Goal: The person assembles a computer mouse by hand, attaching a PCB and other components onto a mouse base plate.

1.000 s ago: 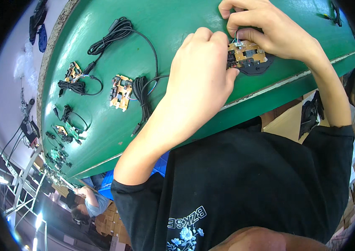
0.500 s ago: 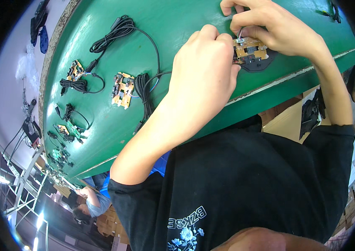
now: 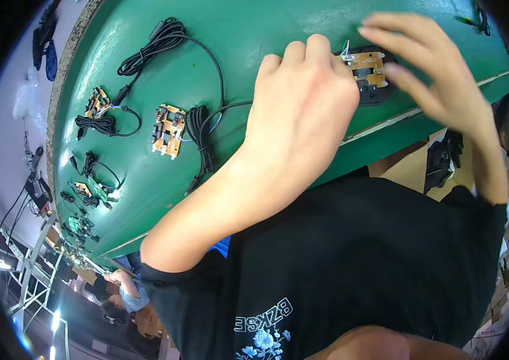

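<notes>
A tan circuit board (image 3: 373, 58) with black parts lies on a dark, rounded base (image 3: 380, 93) at the green table's near side. Thin coloured wires (image 3: 346, 48) stand up from a white connector at its top edge. My left hand (image 3: 308, 96) is closed at the left end of the board, its fingertips hidden behind the knuckles. Into that hand, from the left, runs a black cable (image 3: 233, 105). Beside the board's right side hangs my right hand (image 3: 428, 72), blurred, its fingers spread and nothing visible in them.
On the green table (image 3: 278, 18), left of my hand, lie another tan board (image 3: 168, 131), a coiled black cable (image 3: 199, 135) and a larger cable bundle (image 3: 155, 48). Farther left are several more boards with cables. Some loose wires (image 3: 481, 24) lie far right. Another person (image 3: 125, 294) is at the lower left.
My right hand has let go of the wires at the connector and moved right and down, opening. My left hand has shifted slightly and covers more of the board's left end.
</notes>
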A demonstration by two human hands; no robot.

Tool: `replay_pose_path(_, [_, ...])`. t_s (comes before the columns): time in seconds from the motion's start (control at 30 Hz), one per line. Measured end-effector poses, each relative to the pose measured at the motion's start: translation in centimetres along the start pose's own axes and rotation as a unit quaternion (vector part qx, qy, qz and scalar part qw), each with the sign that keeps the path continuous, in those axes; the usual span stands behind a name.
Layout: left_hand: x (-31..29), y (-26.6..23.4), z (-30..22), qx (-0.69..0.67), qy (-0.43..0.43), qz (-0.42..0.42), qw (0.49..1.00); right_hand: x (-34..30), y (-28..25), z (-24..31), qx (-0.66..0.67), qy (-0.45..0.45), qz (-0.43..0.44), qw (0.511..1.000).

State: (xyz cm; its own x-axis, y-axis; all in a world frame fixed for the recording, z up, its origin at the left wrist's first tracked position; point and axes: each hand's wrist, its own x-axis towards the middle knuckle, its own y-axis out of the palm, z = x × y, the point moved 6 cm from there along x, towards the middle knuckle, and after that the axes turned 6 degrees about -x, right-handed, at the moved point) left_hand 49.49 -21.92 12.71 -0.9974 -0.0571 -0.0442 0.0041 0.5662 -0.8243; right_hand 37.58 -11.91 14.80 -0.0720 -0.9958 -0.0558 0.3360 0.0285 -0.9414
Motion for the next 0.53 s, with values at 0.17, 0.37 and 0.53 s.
replay_pose_path(0.17, [0.5,0.6,-1.2,0.060,0.076,0.002,0.995,-3.1,2.9,2.1,-0.062,0.075,-0.064,0.993])
replay_pose_path(0.37, [0.6,0.1,-0.7,0.006,0.064,-0.009,0.998,-3.3,2.4,1.9,0.004,0.120,-0.098,0.988])
replay_pose_path(0.53, [-0.1,0.2,0.5,-0.096,0.002,0.010,0.995,-2.4,2.7,1.6,0.056,0.158,-0.054,0.984])
